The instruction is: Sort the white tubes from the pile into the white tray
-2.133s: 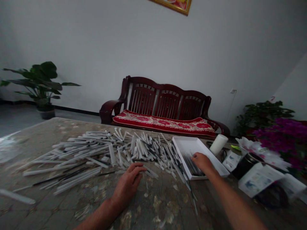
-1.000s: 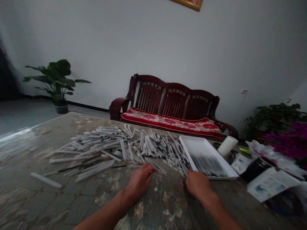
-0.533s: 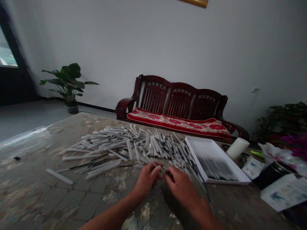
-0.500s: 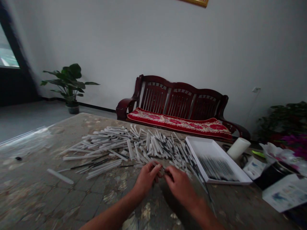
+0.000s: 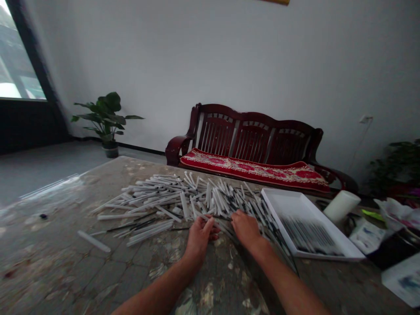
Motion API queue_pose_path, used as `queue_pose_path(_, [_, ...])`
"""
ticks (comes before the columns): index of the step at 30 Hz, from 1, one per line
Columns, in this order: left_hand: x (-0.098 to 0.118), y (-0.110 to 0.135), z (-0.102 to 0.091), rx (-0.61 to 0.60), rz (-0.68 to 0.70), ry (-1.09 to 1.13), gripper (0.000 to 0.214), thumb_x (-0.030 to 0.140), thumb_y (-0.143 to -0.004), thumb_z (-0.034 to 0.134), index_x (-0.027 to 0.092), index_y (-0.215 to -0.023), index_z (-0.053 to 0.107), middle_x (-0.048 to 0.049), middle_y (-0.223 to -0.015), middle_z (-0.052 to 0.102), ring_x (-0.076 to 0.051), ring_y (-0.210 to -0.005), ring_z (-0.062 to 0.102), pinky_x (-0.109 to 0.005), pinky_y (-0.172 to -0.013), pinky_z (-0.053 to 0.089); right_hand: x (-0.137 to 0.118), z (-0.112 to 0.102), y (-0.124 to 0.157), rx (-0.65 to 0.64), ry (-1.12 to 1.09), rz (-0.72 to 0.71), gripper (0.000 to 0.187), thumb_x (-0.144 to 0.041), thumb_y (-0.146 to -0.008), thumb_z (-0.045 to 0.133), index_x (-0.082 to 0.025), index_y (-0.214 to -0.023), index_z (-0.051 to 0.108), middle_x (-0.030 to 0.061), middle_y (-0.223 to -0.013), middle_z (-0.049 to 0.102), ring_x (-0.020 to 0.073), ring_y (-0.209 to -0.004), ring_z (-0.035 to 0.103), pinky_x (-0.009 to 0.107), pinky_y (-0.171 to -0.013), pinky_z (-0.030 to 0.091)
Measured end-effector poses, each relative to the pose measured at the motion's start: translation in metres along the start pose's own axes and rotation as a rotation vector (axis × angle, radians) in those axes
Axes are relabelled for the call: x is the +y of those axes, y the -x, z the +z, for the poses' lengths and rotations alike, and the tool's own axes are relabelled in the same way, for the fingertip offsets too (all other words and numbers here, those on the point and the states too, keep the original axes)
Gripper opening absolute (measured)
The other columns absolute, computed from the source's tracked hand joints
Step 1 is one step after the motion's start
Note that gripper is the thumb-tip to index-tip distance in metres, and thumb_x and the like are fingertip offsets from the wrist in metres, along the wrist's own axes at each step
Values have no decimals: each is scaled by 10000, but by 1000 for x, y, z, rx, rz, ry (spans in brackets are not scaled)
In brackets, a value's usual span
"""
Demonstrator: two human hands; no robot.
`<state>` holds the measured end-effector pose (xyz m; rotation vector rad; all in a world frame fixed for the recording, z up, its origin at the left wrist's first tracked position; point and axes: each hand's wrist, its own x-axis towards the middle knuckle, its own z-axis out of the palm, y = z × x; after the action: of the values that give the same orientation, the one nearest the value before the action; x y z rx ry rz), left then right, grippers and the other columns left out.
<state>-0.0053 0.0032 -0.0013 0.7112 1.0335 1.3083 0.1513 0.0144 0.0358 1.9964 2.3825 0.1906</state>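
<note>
A slim, pale pen-like stick [image 5: 225, 228] slants across the fingers of my left hand [image 5: 200, 234], which is closed on it between thumb and fingers. My right hand [image 5: 246, 228] is at the near edge of a heap of white and dark pen-like sticks [image 5: 157, 192]. Its fingers are curled down against the heap, and what they pinch, if anything, is hidden. Right of that hand, a white shallow box [image 5: 328, 258] holds a row of dark, slender sticks [image 5: 308, 234] lying side by side.
Beyond the box stand a white roll [image 5: 341, 205] and a small printed carton [image 5: 367, 236]. A single pale tube [image 5: 94, 241] and a small black piece [image 5: 43, 216] lie to the left on the patterned table [image 5: 98, 280]. Behind is a wooden bench [image 5: 249, 135].
My hands have moved apart. The right one has gone forward to the heap, while the left stays close by with a stick. The view has turned slightly left.
</note>
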Motion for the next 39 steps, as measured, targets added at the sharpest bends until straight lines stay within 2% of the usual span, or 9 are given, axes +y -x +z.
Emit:
queue_pose_path(6, [1, -1, -1, 7, -11, 37, 366, 476, -620, 723, 168, -720, 553, 37, -601, 594, -116, -554, 614, -205, -481, 481, -2, -5, -8, -58, 98, -90, 302, -58, -867, 400, -125, -1032, 644, 159, -1025, 659, 225, -889, 673, 289, -742, 503])
queue_pose_path(13, [4, -2, 0, 11, -36, 72, 405, 486, -567, 760, 160, -694, 556, 37, -590, 589, -114, -543, 611, -208, -480, 481, 10, -11, -2, -106, 110, -136, 275, -109, -871, 424, -131, -1007, 662, 155, -1029, 681, 238, -920, 673, 296, -776, 506])
queue_pose_path(20, [5, -1, 0, 2, -55, 55, 361, 438, -608, 758, 151, -728, 574, 26, -617, 597, -103, -549, 602, -205, -488, 492, 0, -15, -1, -140, 102, -137, 332, -48, -841, 400, -120, -1038, 658, 165, -1020, 696, 252, -942, 671, 300, -772, 498])
queue_pose_path(24, [6, -1, -1, -7, -70, 59, 338, 421, -631, 753, 154, -719, 566, 20, -621, 596, -103, -550, 607, -205, -496, 498, -2, -20, -8, -202, 81, -150, 259, -77, -786, 503, -126, -952, 696, 170, -975, 712, 265, -945, 668, 298, -774, 484])
queue_pose_path(28, [7, -1, -2, -7, -84, 71, 342, 426, -626, 757, 156, -714, 567, 18, -610, 595, -104, -548, 609, -205, -499, 495, 12, -23, -3, -217, 50, -141, 261, -122, -726, 564, -166, -952, 685, 138, -986, 713, 261, -932, 663, 284, -741, 462])
queue_pose_path(31, [9, -1, -1, -15, -85, 95, 339, 425, -629, 758, 154, -727, 578, 10, -638, 613, -105, -562, 613, -209, -510, 499, 24, -21, 15, -142, -79, -68, 286, -110, -716, 509, -201, -942, 659, 77, -955, 711, 215, -908, 650, 249, -711, 421])
queue_pose_path(34, [10, 0, -1, -8, -96, 124, 320, 401, -641, 760, 150, -724, 581, 13, -624, 605, -103, -551, 608, -209, -504, 499, 30, -13, 39, -28, -341, 32, 272, -108, -682, 488, -207, -891, 632, 27, -864, 692, 165, -808, 628, 223, -678, 392])
queue_pose_path(39, [11, -2, -3, 32, -122, 207, 217, 306, -723, 720, 150, -748, 571, 2, -661, 621, -104, -565, 628, -210, -512, 514, 28, 8, 68, 89, -775, 108, 228, -175, -756, 441, -197, -912, 606, 17, -808, 661, 150, -754, 603, 223, -695, 431])
